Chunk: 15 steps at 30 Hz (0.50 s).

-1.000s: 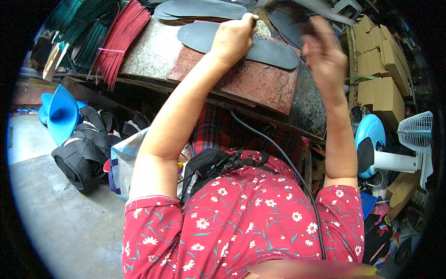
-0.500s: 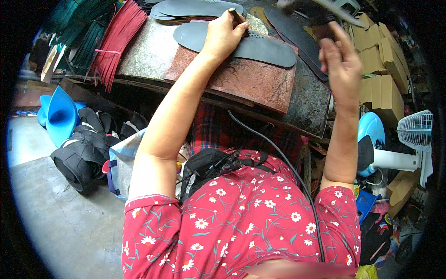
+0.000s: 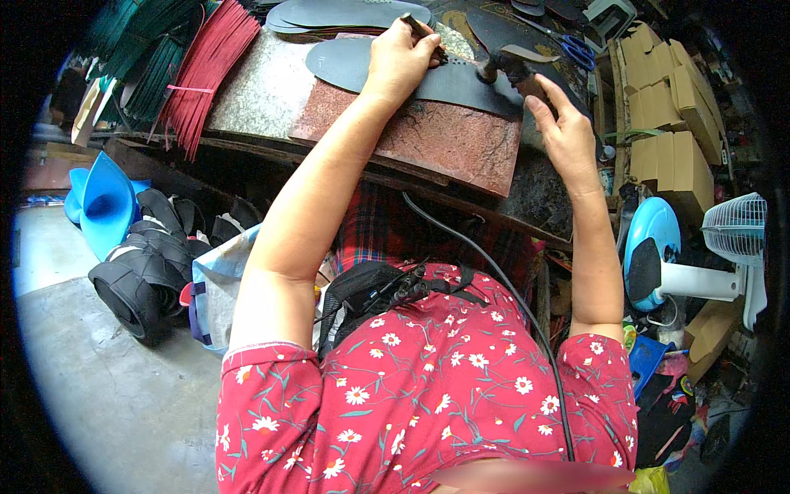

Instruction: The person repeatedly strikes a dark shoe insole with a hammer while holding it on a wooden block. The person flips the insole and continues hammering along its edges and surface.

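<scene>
Atop reddish slab, 1 grey sole, long axis left-right. I see left hand nearer, pinching dark punch-like tool over its middle; right hand gripping hammer by right half.

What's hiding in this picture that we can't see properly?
All in the head view:
- Middle of the dark rod: covered by the left hand.
- Part of the hammer handle: hidden behind the right hand's fingers.
- Number of holes in the grey sole: too small to count, partly covered by the left hand.
- Far ends of the green strips: cut off by the top edge.
</scene>
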Motion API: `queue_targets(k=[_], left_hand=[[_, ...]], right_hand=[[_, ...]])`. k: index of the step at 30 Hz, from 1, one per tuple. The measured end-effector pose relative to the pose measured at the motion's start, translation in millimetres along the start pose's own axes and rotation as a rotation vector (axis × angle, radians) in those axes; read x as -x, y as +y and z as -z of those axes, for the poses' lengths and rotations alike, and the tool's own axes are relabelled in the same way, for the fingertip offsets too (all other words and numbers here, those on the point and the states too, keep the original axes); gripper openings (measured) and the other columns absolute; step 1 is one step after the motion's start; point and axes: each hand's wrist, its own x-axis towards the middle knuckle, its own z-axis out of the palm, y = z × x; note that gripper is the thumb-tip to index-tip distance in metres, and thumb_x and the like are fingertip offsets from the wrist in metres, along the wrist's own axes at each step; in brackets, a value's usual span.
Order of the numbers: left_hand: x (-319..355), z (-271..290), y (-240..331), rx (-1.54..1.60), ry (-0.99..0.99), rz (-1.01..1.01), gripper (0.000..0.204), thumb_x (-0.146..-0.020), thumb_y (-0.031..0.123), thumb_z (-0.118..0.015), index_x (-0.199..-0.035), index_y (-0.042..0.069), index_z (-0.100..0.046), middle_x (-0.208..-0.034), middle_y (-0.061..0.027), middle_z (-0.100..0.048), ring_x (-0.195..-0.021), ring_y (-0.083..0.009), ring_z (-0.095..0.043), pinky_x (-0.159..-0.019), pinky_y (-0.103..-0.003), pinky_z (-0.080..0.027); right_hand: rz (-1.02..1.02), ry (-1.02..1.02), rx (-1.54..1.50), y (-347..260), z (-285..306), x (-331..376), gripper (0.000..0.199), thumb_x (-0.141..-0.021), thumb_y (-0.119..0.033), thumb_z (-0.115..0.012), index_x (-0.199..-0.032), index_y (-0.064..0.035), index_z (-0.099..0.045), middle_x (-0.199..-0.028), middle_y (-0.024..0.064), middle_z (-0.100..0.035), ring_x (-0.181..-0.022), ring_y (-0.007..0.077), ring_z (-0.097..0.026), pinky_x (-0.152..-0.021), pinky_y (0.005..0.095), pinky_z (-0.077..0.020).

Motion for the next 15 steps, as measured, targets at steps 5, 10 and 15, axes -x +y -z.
queue_targets(k=[5,10,15], left_hand=[[2.3,-5.1,8.0,-0.504,0.047,-0.326,0.031,-0.082,0.024,-0.073,-0.098,0.001,-0.061,-0.082,-0.0213,-0.068,-0.080,-0.0388,-0.068,-0.073,-0.043,-0.054],[9.3,-15.0,17.3,-0.766,-0.101,-0.525,0.023,-0.088,0.020,-0.065,-0.101,0.004,-0.054,-0.076,-0.0187,-0.067,-0.074,-0.0382,-0.067,-0.066,-0.046,-0.053],[4.3,-9.2,13.1,-0.483,0.101,-0.314,0.019,-0.088,0.017,-0.067,-0.094,0.001,-0.057,-0.074,-0.0188,-0.067,-0.070,-0.0294,-0.070,-0.062,-0.039,-0.056]], right_hand=[[0.243,0.156,-0.410,-45.8,42.3,-3.4,0.040,-0.098,-0.022,-0.059,-0.135,-0.0075,-0.054,-0.072,-0.0015,-0.055,-0.060,0.0040,-0.046,-0.053,0.0185,-0.0398],[0.344,0.177,-0.260,-43.0,21.6,-8.3,0.043,-0.097,-0.032,-0.059,-0.134,-0.0115,-0.054,-0.081,0.0090,-0.065,-0.069,0.0180,-0.060,-0.062,0.0286,-0.0481],[-0.037,-0.041,0.078,-3.8,-0.8,0.4,0.045,-0.094,-0.046,-0.056,-0.130,-0.0198,-0.056,-0.089,0.0219,-0.069,-0.087,0.0421,-0.066,-0.072,0.0463,-0.0523]])
